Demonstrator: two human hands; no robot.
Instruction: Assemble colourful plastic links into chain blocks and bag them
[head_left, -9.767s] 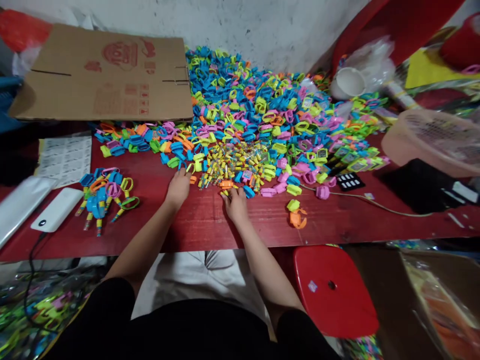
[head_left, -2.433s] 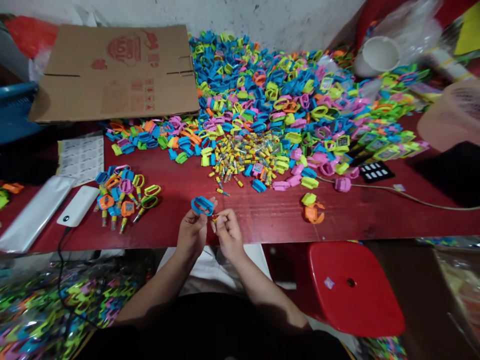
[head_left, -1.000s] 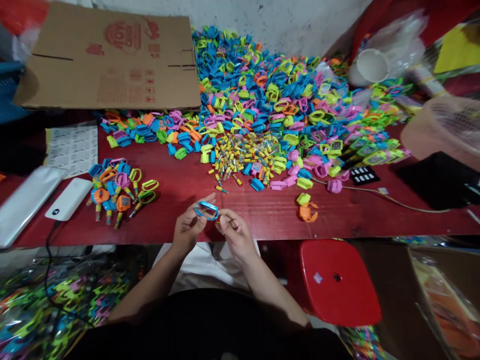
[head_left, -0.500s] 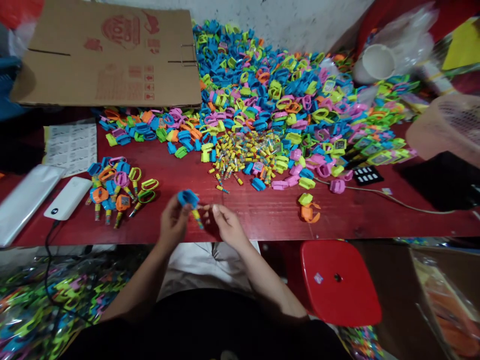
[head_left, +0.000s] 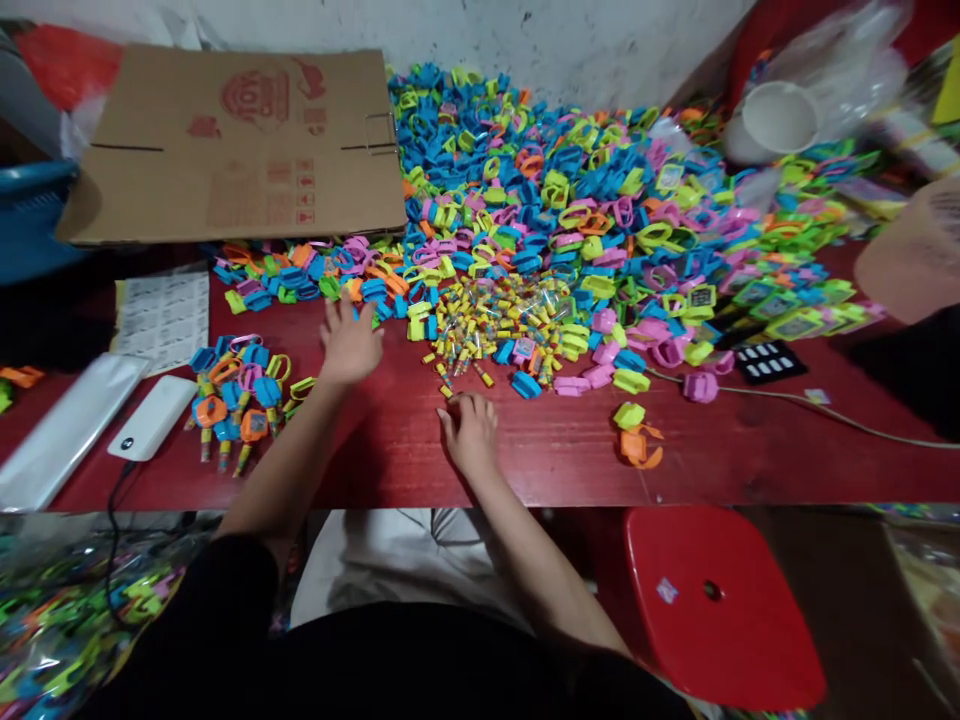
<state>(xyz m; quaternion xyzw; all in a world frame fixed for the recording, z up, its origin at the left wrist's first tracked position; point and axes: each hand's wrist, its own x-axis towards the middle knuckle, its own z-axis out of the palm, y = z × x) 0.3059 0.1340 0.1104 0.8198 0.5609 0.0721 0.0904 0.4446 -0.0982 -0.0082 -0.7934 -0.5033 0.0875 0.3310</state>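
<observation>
My left hand (head_left: 351, 342) reaches forward with its fingers spread over the near edge of a heap of plastic toy watches (head_left: 525, 200) in blue, pink, yellow, green and orange. Its fingertips are by blue and orange watches, and nothing is seen held. My right hand (head_left: 472, 435) rests low over the table, fingers loosely bent and apart, just in front of a pile of small yellow-ended clear tubes (head_left: 480, 315). One loose tube (head_left: 445, 380) lies right by its fingertips. Left of my left forearm is a smaller group of watches with tubes (head_left: 240, 390).
A cardboard box (head_left: 240, 150) covers the back left of the red table (head_left: 555, 450). A white power bank (head_left: 152, 418) with a cable and a clear plastic packet (head_left: 71, 430) lie left. An orange watch (head_left: 637, 448) lies right, above a red stool (head_left: 720, 600).
The blue watch with a tube has left my hands. My left hand has moved forward to the heap, and my right hand forward to the tubes. The view has shifted slightly.
</observation>
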